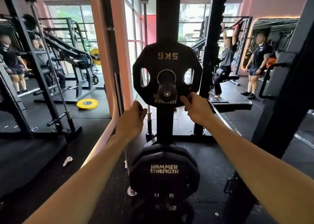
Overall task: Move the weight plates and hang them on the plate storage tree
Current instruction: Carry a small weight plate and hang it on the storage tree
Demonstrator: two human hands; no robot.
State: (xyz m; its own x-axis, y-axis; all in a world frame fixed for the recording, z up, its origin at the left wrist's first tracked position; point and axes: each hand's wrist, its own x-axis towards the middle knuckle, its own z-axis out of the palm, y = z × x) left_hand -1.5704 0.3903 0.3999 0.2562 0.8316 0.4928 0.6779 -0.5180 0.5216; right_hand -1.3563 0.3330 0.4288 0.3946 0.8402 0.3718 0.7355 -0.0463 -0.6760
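Note:
A black 5 kg weight plate (167, 60) hangs upside down on a peg (167, 89) of the black storage tree post (168, 19). My right hand (195, 107) pinches the plate's lower right edge with thumb and fingers. My left hand (133, 118) hovers just off the plate's lower left edge, fingers curled, holding nothing. Below them a stack of larger black Hammer Strength plates (164, 171) sits on a lower peg of the same tree.
A mirror with a pink frame (115, 53) stands close on the left, beside an upright barbell (146, 36). A yellow plate (87, 103) lies on the floor. Black rack posts (278, 104) stand to the right. Two people are at the right rear. A white earbud (67, 160) lies on the floor.

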